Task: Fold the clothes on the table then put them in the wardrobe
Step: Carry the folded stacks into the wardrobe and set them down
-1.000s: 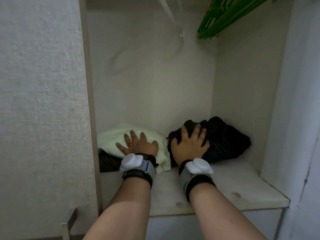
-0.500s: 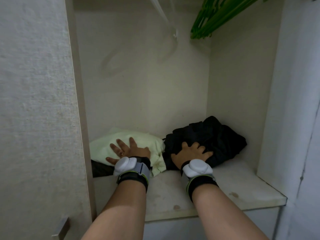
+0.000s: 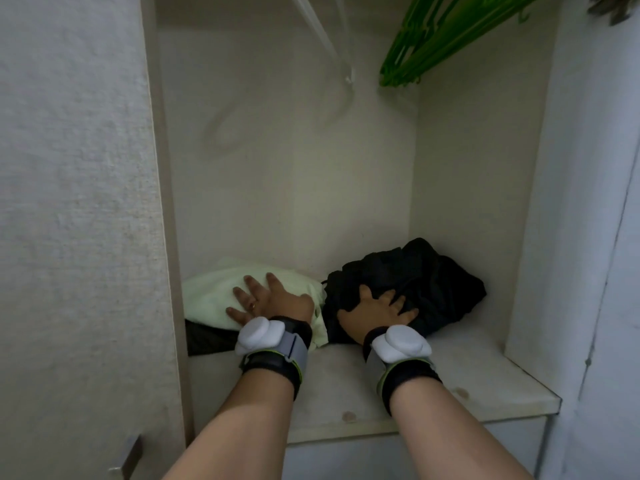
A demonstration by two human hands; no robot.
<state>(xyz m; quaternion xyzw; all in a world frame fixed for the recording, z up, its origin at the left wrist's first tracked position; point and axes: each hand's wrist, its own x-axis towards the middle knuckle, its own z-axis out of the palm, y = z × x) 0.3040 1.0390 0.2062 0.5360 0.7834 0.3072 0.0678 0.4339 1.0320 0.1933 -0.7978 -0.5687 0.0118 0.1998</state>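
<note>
Off-white laminate lines the wardrobe compartment, back wall and both side walls, with a scuffed, spotted shelf as its floor. Black garment: crumpled, loosely bundled rather than flat, sits right of centre on the shelf toward the back, near the right wall but apart from it. Pale green garment: soft folded pile at the left rear, lying on top of another dark cloth whose edge shows beneath it against the left wall; its right edge meets the black garment. Front strip of the shelf is bare up to the lip, widest at the right front corner. Green hangers hang at upper right, well above the clothes; a clear hanger hangs near centre. Left hand rests on the pale green pile, fingers spread and straight. Right hand lies on the black garment's front, fingers curled into the cloth, gripping a fold.
</note>
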